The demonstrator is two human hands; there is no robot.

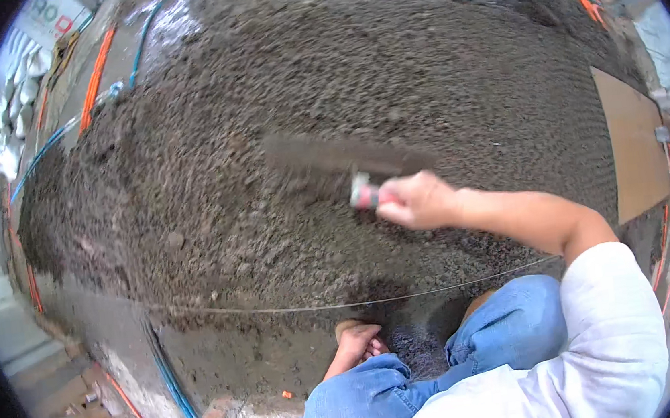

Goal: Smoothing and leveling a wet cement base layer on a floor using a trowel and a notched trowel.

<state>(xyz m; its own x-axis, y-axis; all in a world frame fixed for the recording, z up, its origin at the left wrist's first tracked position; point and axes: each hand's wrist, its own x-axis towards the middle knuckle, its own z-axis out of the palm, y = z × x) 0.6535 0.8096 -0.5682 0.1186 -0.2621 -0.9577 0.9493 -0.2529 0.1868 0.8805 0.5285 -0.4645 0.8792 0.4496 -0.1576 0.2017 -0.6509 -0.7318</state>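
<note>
My right hand [423,200] is closed round the red and pale handle of a long flat trowel [321,152]. The blade is smeared by motion and lies at the surface of a broad bed of grey-brown mortar mix [213,196]. Low in front, beside my left knee, my left hand [357,341] has its fingers curled. Whatever they hold, if anything, is hidden.
A thin taut string [280,310] crosses the near side of the mix. A tan board [634,144] lies at the right. Orange conduits [97,79] and blue tubes [169,370] run along the edges. White sacks [14,103] are piled at the far left.
</note>
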